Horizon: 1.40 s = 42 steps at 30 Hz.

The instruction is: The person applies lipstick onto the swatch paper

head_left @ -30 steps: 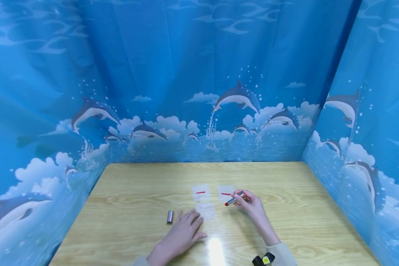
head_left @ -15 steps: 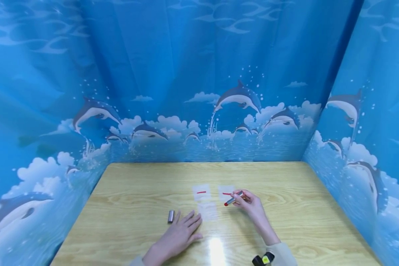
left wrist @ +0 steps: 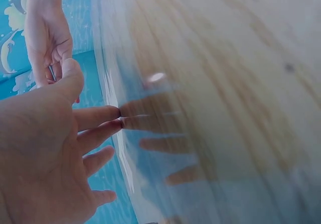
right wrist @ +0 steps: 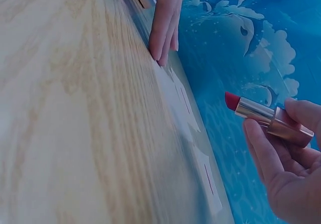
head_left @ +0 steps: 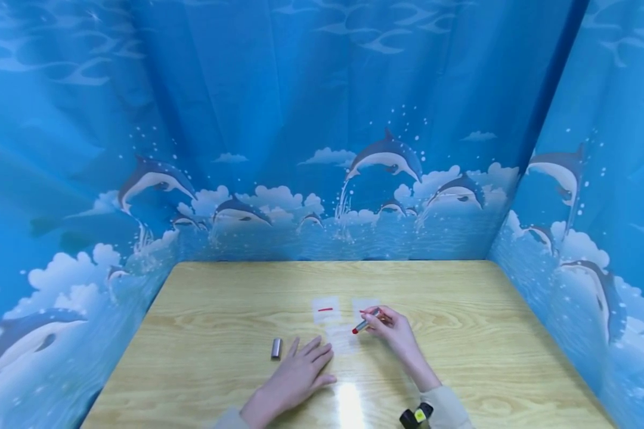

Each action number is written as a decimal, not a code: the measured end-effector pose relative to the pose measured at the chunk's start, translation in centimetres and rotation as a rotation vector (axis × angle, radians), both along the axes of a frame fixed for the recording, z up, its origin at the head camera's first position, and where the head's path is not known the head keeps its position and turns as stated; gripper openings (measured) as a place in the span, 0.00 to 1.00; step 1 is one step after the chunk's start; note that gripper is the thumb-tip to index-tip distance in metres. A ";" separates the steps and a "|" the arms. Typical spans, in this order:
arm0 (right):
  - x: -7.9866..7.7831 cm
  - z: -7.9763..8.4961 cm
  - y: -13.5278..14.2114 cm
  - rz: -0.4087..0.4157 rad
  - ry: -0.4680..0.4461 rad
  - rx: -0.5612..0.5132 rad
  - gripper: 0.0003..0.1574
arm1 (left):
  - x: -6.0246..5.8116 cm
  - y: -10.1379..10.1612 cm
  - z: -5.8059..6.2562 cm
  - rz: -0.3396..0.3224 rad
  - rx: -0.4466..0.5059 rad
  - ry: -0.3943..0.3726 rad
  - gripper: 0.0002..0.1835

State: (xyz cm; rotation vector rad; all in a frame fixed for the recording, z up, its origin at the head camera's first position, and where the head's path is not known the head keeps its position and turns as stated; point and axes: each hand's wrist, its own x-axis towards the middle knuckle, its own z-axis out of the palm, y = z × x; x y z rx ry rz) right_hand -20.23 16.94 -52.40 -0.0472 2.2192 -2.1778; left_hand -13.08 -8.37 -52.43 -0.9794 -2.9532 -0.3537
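My right hand [head_left: 399, 338] pinches an uncapped lipstick [right wrist: 258, 112] between thumb and fingers. Its red tip points left and down over the right edge of a plain, thin white square sheet [head_left: 346, 342]. My left hand [head_left: 299, 375] is spread with straight fingers, index and middle fingertips at that sheet's near left corner. Behind lie two similar squares: the left sheet [head_left: 319, 302] bears a short red stroke [head_left: 325, 310], and the right sheet [head_left: 361, 302] has its stroke partly covered by the right hand. Left of my left hand stands the metallic lipstick cap [head_left: 276, 348].
The sheets lie on a glossy wood-grain table [head_left: 225, 298] that mirrors a bright light near its front. A blue curtain [head_left: 300, 119] printed with dolphins rises along the back and both sides. A black device [head_left: 415, 416] sits at my right wrist.
My right hand has moved left with the lipstick, from beside the right sheet to the plain one. My left hand and the plain sheet have shifted slightly right.
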 end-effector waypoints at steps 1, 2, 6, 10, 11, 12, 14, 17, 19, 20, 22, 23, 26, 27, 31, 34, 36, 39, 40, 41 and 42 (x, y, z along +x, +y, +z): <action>-0.1 0.0 -0.1 0.000 0.001 0.005 0.16 | -0.1 0.0 0.0 -0.001 -0.002 0.003 0.33; -0.1 0.0 -0.2 0.002 0.003 0.007 0.16 | -0.1 0.1 -0.1 0.001 -0.007 0.002 0.33; -0.2 0.3 -0.6 0.006 -0.002 0.023 0.15 | -0.2 0.1 -0.2 0.001 -0.008 0.007 0.33; -0.4 0.5 -1.1 0.027 0.018 0.050 0.14 | -0.3 0.1 -0.1 0.000 -0.006 0.011 0.33; -0.4 0.5 -1.2 0.034 0.026 0.058 0.14 | -0.3 0.1 -0.1 0.000 -0.006 0.012 0.33; -0.5 0.4 -1.3 0.043 0.034 0.070 0.14 | -0.3 0.2 -0.2 0.000 -0.004 0.012 0.33; -0.7 0.3 -1.6 0.061 0.043 0.088 0.14 | -0.4 0.2 -0.2 -0.003 -0.003 0.012 0.33; -0.9 0.2 -2.0 0.081 0.062 0.137 0.14 | -0.5 0.2 -0.3 -0.009 0.002 0.013 0.33; -1.1 0.1 -2.3 0.091 0.085 0.180 0.14 | -0.5 0.2 -0.4 -0.008 0.001 0.011 0.34; -1.2 0.1 -2.4 0.097 0.100 0.199 0.14 | -0.5 0.2 -0.4 -0.007 0.000 0.010 0.34; -1.3 0.0 -2.6 0.105 0.131 0.246 0.12 | -0.5 0.3 -0.3 -0.001 -0.006 0.006 0.34; -1.4 0.0 -2.7 0.109 0.147 0.268 0.11 | -0.5 0.3 -0.3 0.000 -0.007 0.005 0.33; -1.5 -0.1 -2.9 0.122 0.178 0.317 0.09 | -0.4 0.3 -0.2 0.002 -0.008 0.002 0.33; -1.5 -0.1 -3.0 0.129 0.188 0.335 0.08 | -0.4 0.3 -0.2 0.002 -0.007 0.001 0.33; -1.5 -0.2 -3.4 0.171 0.230 0.395 0.07 | -0.3 0.3 -0.2 0.006 -0.008 -0.006 0.34; -1.6 -0.3 -3.6 0.203 0.265 0.423 0.08 | -0.3 0.3 -0.2 0.007 -0.011 -0.010 0.34; -1.6 -0.4 -3.8 0.223 0.282 0.438 0.08 | -0.3 0.3 -0.2 0.008 -0.012 -0.010 0.34; -1.7 -0.5 -4.0 0.244 0.300 0.479 0.08 | -0.3 0.3 -0.2 0.008 -0.014 -0.010 0.34; -1.7 -0.5 -4.1 0.250 0.308 0.498 0.07 | -0.3 0.3 -0.1 0.008 -0.014 -0.010 0.34; -1.7 -0.5 -4.1 0.253 0.315 0.516 0.07 | -0.3 0.3 -0.1 0.007 -0.014 -0.008 0.34; -1.6 -0.5 -4.2 0.256 0.322 0.532 0.07 | -0.2 0.3 -0.1 0.007 -0.014 -0.006 0.34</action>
